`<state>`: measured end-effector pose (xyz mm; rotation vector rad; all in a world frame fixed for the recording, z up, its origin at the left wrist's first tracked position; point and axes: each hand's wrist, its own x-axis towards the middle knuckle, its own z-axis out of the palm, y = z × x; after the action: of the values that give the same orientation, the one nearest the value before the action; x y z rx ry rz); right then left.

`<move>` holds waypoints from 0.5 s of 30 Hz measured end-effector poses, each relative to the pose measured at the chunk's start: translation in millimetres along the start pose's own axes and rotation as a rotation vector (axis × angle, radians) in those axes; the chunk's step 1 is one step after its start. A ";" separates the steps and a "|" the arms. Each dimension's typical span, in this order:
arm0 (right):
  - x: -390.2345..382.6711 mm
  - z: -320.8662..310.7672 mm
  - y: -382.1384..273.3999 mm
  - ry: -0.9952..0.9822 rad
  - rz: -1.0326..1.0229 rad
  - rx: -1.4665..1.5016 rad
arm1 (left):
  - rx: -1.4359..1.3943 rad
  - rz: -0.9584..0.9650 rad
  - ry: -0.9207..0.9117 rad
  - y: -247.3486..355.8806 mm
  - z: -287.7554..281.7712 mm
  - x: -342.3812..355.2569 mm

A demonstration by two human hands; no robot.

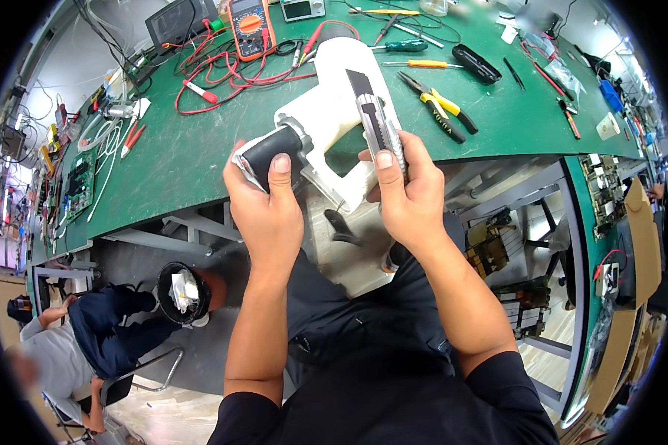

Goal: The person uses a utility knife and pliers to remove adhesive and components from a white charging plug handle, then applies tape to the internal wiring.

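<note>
A white plastic device housing with a loop-shaped handle is tilted over the near edge of the green bench. My left hand is closed round its lower left end, where a black cylinder sits in a grey collar. The thumb presses on the black cylinder. In my right hand is a utility knife with a silver body, its dark blade out and pointing away from me over the white housing. Whether my right fingers also touch the housing behind the knife cannot be seen.
Right of the housing lie yellow-black pliers, an orange screwdriver, a green screwdriver and a black case. An orange multimeter with red leads stands back left. Below left are a bin and a seated person.
</note>
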<state>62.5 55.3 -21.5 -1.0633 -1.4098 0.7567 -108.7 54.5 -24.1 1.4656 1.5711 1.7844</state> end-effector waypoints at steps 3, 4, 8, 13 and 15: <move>0.2 1.5 0.8 0.048 -0.007 0.017 | -0.159 -0.156 -0.059 1.7 2.2 -2.1; 0.2 2.2 2.9 0.059 -0.026 0.027 | -0.219 -0.219 -0.072 3.5 3.6 -4.1; -2.9 1.3 3.3 0.036 -0.050 -0.024 | -0.258 -0.548 -0.045 -3.5 2.6 -17.7; -8.4 2.0 2.6 0.035 -0.182 -0.177 | -0.432 -0.629 -0.015 3.8 2.9 -27.1; -9.6 -6.4 0.0 0.009 -0.151 -0.185 | -0.417 -0.610 -0.017 2.8 6.1 -33.9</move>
<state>68.1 45.7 -24.5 -1.0855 -1.5563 0.5196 -88.9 30.0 -38.1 0.7060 1.3317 1.5851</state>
